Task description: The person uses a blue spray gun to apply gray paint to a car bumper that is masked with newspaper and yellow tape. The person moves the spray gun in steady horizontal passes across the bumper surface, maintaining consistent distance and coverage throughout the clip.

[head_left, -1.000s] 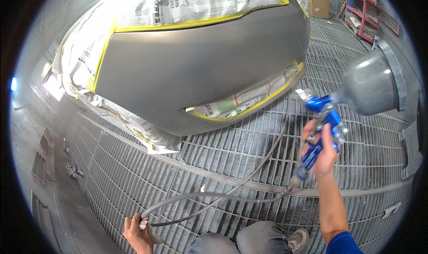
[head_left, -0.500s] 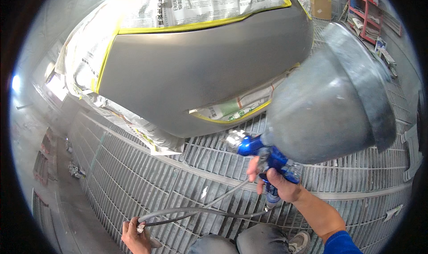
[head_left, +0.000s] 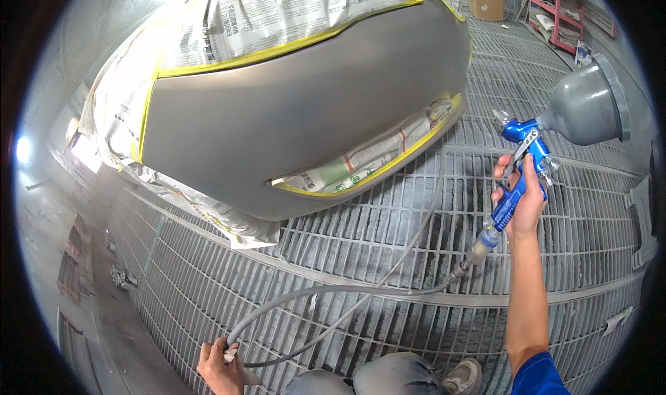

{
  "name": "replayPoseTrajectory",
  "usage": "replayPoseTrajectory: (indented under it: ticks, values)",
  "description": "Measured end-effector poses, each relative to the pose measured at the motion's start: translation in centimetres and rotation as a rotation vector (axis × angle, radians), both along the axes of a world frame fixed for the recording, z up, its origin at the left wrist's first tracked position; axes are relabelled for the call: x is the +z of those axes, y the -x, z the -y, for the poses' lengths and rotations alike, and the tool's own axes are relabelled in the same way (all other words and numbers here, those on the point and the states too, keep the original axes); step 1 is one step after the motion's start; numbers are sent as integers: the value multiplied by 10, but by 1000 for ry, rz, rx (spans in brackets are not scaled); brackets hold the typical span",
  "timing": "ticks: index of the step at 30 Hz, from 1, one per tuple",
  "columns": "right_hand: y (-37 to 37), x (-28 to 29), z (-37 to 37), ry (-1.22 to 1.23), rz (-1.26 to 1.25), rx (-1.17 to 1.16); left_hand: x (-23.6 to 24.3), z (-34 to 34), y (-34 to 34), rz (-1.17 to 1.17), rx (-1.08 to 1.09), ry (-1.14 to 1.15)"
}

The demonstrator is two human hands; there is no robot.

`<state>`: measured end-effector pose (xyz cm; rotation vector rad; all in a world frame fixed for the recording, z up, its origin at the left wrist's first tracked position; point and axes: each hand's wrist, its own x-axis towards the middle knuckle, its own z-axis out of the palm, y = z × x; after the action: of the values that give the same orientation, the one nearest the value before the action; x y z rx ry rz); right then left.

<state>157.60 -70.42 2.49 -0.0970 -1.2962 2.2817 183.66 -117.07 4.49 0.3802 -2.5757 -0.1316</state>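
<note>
My right hand (head_left: 522,201) is wrapped round the handle of a blue spray gun (head_left: 510,202), held out to the right of the car. A grey paint cup (head_left: 584,110) is fixed to the gun and leans to the right. From the gun's lower end a grey air hose (head_left: 305,294) runs left and loops back. My left hand (head_left: 220,367), low on the left, is closed on the looped hose, with a small whitish piece at its fingers. Beyond the hands is a car bumper (head_left: 305,117) with a matte grey surface, edged with yellow tape (head_left: 277,50).
Newspaper (head_left: 277,20) masks the car above the bumper and in its lower opening. The floor is a metal grating (head_left: 361,256). A cardboard box (head_left: 485,2) and a red shelf rack (head_left: 557,13) stand at the far right. My shoe (head_left: 463,378) shows at the bottom.
The spray gun and my right hand have moved right and away from me, and the gun's cup looks much smaller. My left hand stays on the hose, slightly lower.
</note>
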Motion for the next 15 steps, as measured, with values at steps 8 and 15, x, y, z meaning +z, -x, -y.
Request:
replayPoseTrajectory:
  ticks: [8,15]
  values:
    - [-57,-7,36,-22,-9,427,21,-4,-14,-14,40,95]
    - [-83,6,79,-176,-58,320,5,8,-10,-3,54,-38]
